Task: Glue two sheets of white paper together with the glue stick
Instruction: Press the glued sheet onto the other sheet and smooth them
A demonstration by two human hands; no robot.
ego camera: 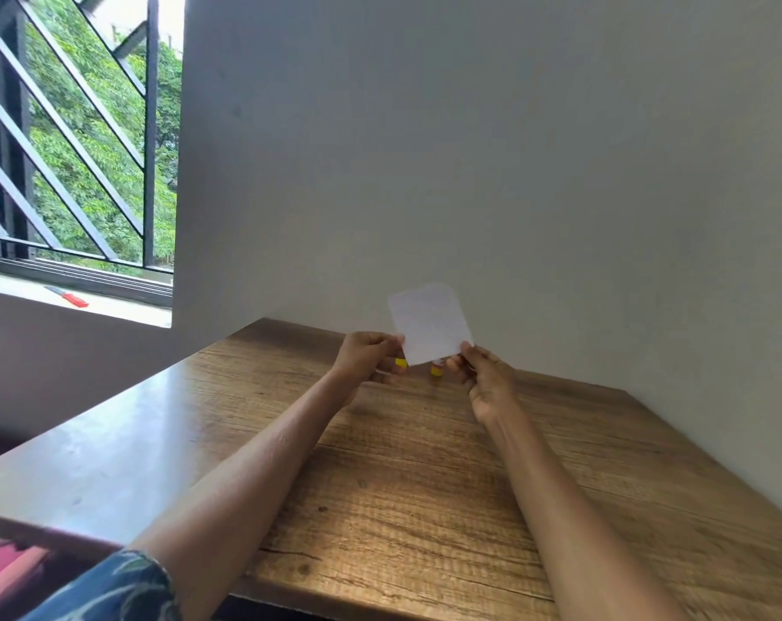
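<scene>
A small white paper [430, 322] is held upright above the far part of the wooden table [425, 486], in front of the wall. My left hand [365, 358] pinches its lower left edge. My right hand [483, 378] pinches its lower right corner. I cannot tell whether it is one sheet or two pressed together. Just below the paper, two small yellow pieces show: one [400, 363] by my left fingers and a glue stick [436, 368] standing on the table between my hands, partly hidden by the paper.
A plain wall rises right behind and to the right of the table. At the left a barred window opens onto trees, with a red-handled tool [68, 297] lying on its sill [111, 307]. A patterned sleeve shows at the bottom left.
</scene>
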